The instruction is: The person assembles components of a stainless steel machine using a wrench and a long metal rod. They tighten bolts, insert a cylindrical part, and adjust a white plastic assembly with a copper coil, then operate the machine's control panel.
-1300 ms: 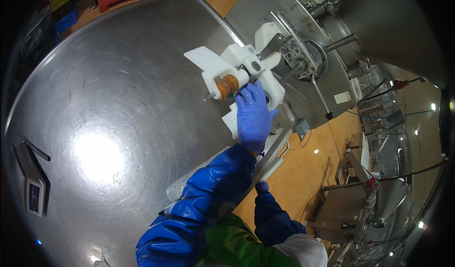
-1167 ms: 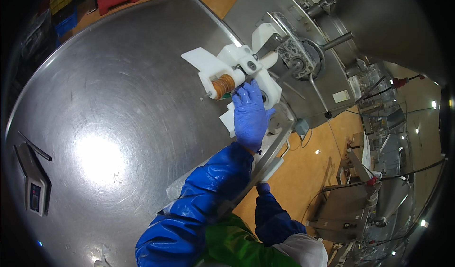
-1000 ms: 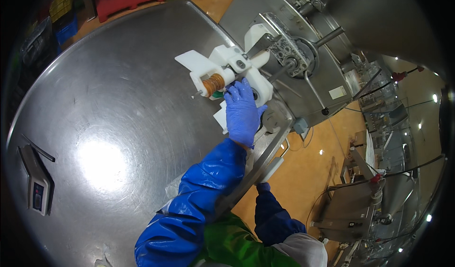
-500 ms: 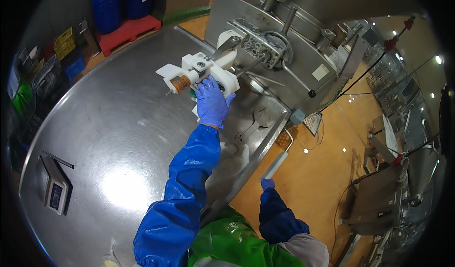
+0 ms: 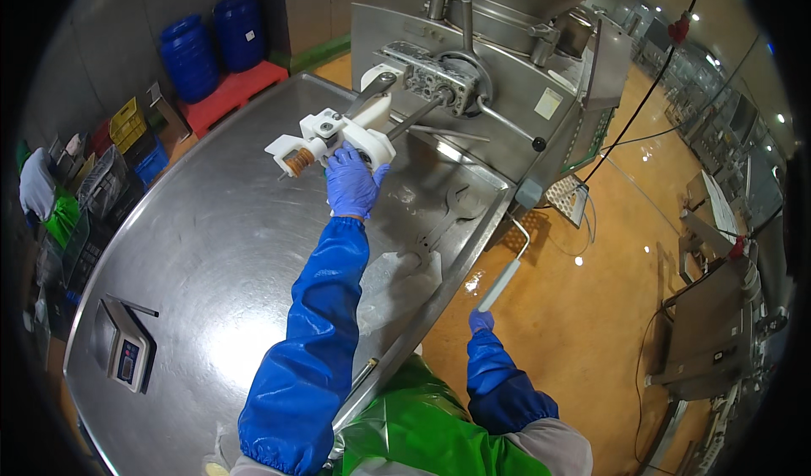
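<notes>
My left hand [image 5: 351, 182], in a blue-violet glove, grips the near side of a white plastic fitting [image 5: 376, 143]. Its fingers curl over the edge and the thumb sits apart on the right. An amber-brown ribbed roll [image 5: 298, 162] is mounted at the fitting's left. A metal rod [image 5: 420, 111] joins the fitting to a steel machine [image 5: 507, 96]. Lower right, my gloved right hand [image 5: 481, 320] is closed on the bottom end of a flat grey lever [image 5: 498, 286], whose bent metal arm runs up beneath the table edge. Its fingertips are partly hidden.
A large steel table [image 5: 220, 239] with a raised rim lies under my left arm. On it are a digital scale [image 5: 127, 353] and a wet translucent film [image 5: 397, 286]. Blue barrels [image 5: 187, 58] stand on a red pallet [image 5: 232, 96]; a cable [image 5: 650, 96] hangs at right.
The view has shifted, so the table and machine appear lower and more of the background shows. My left hand stays on the white fitting, and the right stays on the lever.
</notes>
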